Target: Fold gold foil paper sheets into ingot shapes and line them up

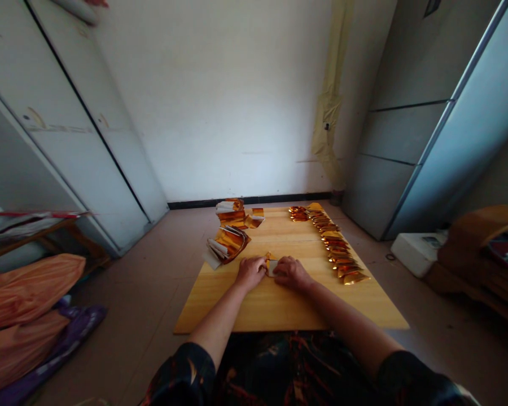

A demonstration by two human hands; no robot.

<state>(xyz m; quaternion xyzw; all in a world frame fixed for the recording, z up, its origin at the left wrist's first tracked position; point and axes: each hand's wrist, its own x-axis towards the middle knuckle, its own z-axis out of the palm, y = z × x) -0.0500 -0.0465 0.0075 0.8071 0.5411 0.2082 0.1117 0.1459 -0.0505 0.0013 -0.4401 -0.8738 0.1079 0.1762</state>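
My left hand (250, 272) and my right hand (291, 273) meet at the middle of a light pine board (254, 307) lying on the floor. Between them, both hands hold a small piece of white-backed gold foil paper (271, 266), partly hidden by my fingers. To the left of my hands lies a curved stack of folded gold paper (228, 245), and a further pile (231, 213) sits beyond it. A long row of folded gold foil pieces (332, 242) runs along the board's right side.
A few loose gold pieces (257, 217) lie near the far pile. A white wall (211, 101) stands beyond the board. White cabinets (80, 129) stand left, with orange and purple cloth (21, 316) below. A grey refrigerator (423, 124) and white box (415, 254) stand right.
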